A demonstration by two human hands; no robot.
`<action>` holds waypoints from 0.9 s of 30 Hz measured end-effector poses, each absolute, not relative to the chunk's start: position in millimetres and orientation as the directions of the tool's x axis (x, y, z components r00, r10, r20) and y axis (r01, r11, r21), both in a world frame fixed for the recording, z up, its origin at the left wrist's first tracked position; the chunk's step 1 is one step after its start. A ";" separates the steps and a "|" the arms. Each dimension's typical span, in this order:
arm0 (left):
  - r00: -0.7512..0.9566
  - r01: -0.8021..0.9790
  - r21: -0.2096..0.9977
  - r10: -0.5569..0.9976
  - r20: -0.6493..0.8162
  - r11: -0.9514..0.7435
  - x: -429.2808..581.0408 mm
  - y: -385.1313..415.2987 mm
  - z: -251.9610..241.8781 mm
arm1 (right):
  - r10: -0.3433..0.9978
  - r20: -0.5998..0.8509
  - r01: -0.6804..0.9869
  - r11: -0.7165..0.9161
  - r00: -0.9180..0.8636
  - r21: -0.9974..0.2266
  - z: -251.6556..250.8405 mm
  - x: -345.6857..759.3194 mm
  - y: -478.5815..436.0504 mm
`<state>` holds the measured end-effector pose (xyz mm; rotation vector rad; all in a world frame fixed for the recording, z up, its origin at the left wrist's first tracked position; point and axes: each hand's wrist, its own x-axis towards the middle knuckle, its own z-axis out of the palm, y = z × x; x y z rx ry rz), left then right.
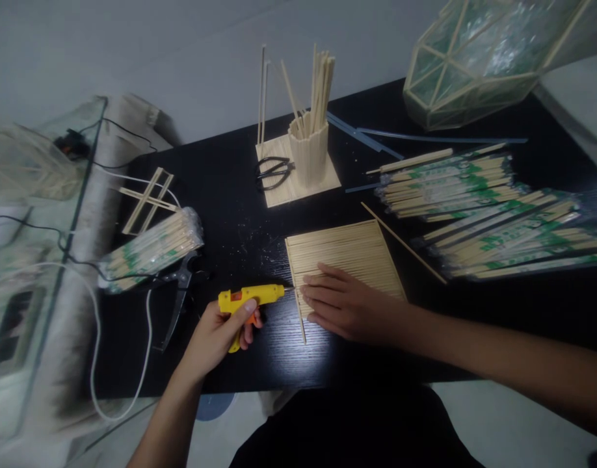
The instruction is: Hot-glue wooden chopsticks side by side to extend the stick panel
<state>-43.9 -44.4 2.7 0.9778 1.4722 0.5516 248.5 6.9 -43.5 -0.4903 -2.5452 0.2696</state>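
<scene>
My left hand [225, 328] is wrapped round a yellow glue gun [252, 296] with an orange trigger. Its metal nozzle points right and meets, or nearly meets, the left edge of a flat panel of wooden sticks [344, 244]. Along that edge runs a thin crosswise stick [301, 318], whose near end juts out past the panel. My right hand [340, 302] lies flat on the panel, fingers stretched toward the left edge, covering part of the sticks. Beyond the panel's right corner a single loose stick [406, 244] lies slantwise on the table.
Behind the panel stands a stick-built cup [308, 153] full of sticks, with black scissors [274, 172] beside it. Packs of chopsticks [449, 185] lie at the right, another pack [155, 247] at the left near pliers-like cutters [179, 296]. A white cord [96, 351] loops over the table's left side.
</scene>
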 end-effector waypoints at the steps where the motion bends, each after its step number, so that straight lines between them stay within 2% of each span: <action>1: 0.075 0.251 0.810 0.823 -0.563 0.530 -43.6 -44.3 2.8 | 0.394 0.461 0.288 0.914 -0.795 -0.285 -44.2 248.4 6.8; 27: -0.023 0.236 0.782 0.808 -0.589 0.576 -42.8 -44.4 -5.7 | 0.394 0.456 0.271 0.911 -0.798 -0.311 -44.0 248.5 8.0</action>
